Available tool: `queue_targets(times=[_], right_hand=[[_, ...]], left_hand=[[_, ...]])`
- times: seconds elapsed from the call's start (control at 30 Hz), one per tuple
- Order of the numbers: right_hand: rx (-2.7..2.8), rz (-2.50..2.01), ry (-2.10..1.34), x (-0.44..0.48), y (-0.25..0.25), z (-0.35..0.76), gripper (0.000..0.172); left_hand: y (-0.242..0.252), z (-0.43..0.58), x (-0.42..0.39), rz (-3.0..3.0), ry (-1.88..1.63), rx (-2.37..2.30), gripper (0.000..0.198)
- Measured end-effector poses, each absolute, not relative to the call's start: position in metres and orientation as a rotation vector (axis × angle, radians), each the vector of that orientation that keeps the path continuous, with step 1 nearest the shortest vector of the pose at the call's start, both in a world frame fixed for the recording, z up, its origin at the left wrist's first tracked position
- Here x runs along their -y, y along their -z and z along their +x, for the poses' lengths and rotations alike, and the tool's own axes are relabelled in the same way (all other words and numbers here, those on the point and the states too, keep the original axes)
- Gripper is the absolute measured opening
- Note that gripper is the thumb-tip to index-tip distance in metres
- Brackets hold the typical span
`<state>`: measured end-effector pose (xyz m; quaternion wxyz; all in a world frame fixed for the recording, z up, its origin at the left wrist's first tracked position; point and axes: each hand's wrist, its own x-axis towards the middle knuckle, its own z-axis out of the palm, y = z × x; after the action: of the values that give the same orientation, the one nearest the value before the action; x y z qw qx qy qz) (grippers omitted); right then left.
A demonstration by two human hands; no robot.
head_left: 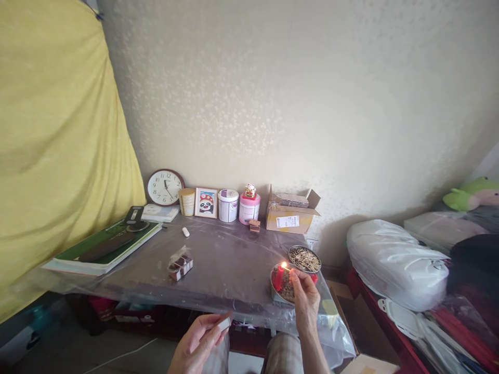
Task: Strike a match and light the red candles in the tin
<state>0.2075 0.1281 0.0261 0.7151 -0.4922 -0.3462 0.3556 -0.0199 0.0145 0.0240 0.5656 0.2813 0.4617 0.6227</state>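
My right hand (305, 301) is pinched on a burning match (286, 267) and holds its flame at the top of a short red candle (278, 278). The candle stands in a round metal tin (274, 287) near the table's front right corner. My left hand (198, 340) is lower down in front of the table, with its fingers closed round a small matchbox (224, 323). Just behind the candle tin sits a second round tin full of matches (304, 259).
A plastic-covered table (230, 259) bears a bag of matchboxes (180, 267), books with a phone (105, 248), a clock (165, 187), jars (228, 205), a picture frame (206, 202) and a cardboard box (290, 215) along the wall. White bags (393, 259) lie at the right. A yellow curtain (54, 145) hangs at the left.
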Motion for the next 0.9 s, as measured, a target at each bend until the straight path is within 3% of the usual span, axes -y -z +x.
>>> queue_targets(times=[0.5, 0.9], right_hand=[[0.756, -1.046, -0.804, -0.122, -0.032, 0.209, 0.031], [0.711, -0.956, -0.677, -0.109, -0.076, 0.255, 0.033]], left_hand=[[-0.030, -0.024, -0.013, 0.671, -1.385, -1.087, 0.042], [-0.021, -0.022, -0.017, 0.728, -1.374, -1.086, 0.041]])
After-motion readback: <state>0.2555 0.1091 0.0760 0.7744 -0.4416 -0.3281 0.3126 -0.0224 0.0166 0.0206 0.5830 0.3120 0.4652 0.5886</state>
